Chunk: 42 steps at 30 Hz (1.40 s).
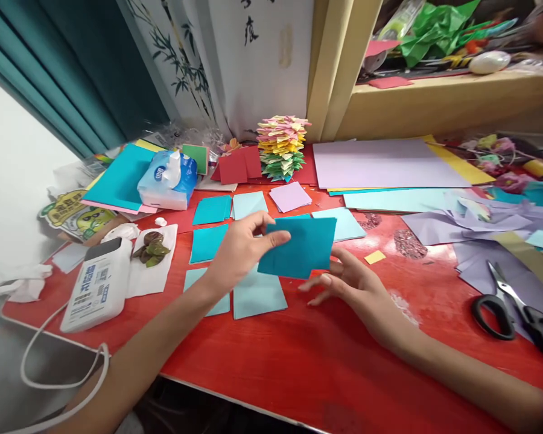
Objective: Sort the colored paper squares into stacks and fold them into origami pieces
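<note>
A white cord (pixel 23 360) looped at the lower left, nearest the camera, and crossed the left forearm beside the near edge of the red worktop (pixel 253 367). The left hand (pixel 238 250) held a teal paper piece (pixel 298 247) above the worktop, the fingers closed on its upper left part with the thumb on the near face. The right hand (pixel 348 283) hung by the piece's lower right corner, its fingers spread and gripping nothing; whether a fingertip touched the paper could not be told. Below and around lay small paper piles: a teal pile (pixel 212 209) at the back left, a pale blue pile (pixel 260 295) in front, others in the same colours, and a lilac pile (pixel 290 196) farther back. As far as this showed, much of the small paper seemed already sized and sorted by colour, while the teal piece was not yet set down. The large lilac sheet (pixel 384 163) at the back right looked whole, so some stock appeared uncut. Scissors (pixel 514 293) lay apart at the right, partly on lilac paper, with nobody's hand on them. Behind the piles, a tower of folded paper (pixel 283 144) stood upright, seemingly a finished part; whether the small pieces belonged with it remained unclear.
</note>
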Available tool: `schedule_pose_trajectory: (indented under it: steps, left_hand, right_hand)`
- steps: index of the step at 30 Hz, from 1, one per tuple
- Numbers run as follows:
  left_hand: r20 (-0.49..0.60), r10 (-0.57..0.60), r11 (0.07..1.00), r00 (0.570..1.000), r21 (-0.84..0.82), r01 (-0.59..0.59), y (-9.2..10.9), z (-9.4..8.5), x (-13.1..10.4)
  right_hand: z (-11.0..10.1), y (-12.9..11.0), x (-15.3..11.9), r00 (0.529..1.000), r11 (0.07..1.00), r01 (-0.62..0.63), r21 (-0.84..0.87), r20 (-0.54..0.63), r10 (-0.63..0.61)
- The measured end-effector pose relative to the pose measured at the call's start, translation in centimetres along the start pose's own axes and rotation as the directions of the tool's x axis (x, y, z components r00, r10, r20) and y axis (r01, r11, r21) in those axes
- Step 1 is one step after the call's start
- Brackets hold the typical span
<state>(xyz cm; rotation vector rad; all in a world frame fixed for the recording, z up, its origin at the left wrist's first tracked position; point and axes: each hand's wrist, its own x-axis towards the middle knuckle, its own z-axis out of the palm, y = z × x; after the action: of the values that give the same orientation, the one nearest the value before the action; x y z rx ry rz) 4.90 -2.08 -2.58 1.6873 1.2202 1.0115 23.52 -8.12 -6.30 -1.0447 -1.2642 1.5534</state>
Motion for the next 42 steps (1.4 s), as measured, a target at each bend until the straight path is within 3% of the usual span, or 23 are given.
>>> schedule_pose_trajectory:
  steps: [3, 9, 15, 19, 27, 37, 42]
  left_hand:
    - [0.054, -0.070, 0.997, 0.996, 0.036, 0.068, -0.2, 1.2, -0.5]
    - [0.186, -0.160, 0.987, 0.970, 0.014, 0.160, -0.1, 0.2, 0.2]
    - [0.074, -0.198, 0.976, 0.977, -0.073, 0.203, -0.4, 0.1, 0.4]
    - [0.040, -0.199, 0.979, 0.979, -0.046, 0.200, -0.5, 0.3, 0.2]
    - [0.051, -0.207, 0.971, 0.977, -0.110, 0.212, -0.3, 0.5, 0.0]
    - [0.145, -0.191, 0.953, 0.971, -0.210, 0.218, -0.1, 0.5, -0.3]
    - [0.143, -0.156, 0.981, 0.977, -0.093, 0.171, 0.2, 0.6, -0.6]
  right_hand:
    - [-0.2, -0.1, -0.1, 0.998, 0.999, -0.038, -0.031, -0.052, 0.037]
    - [-0.8, 0.1, 0.1, 0.983, 1.000, 0.003, -0.001, -0.185, -0.004]
    - [-0.8, 0.0, 0.3, 0.988, 0.999, -0.034, -0.020, -0.151, 0.030]
    - [-0.8, -0.1, 0.2, 0.988, 0.998, -0.057, -0.040, -0.143, 0.051]
    - [-0.8, 0.0, 0.2, 0.985, 0.996, -0.063, -0.058, -0.164, 0.053]
    - [-0.8, -0.1, 0.1, 0.980, 0.989, -0.064, -0.135, -0.194, 0.037]
    - [-0.8, 0.2, 0.2, 0.981, 0.985, -0.027, -0.170, -0.196, -0.007]
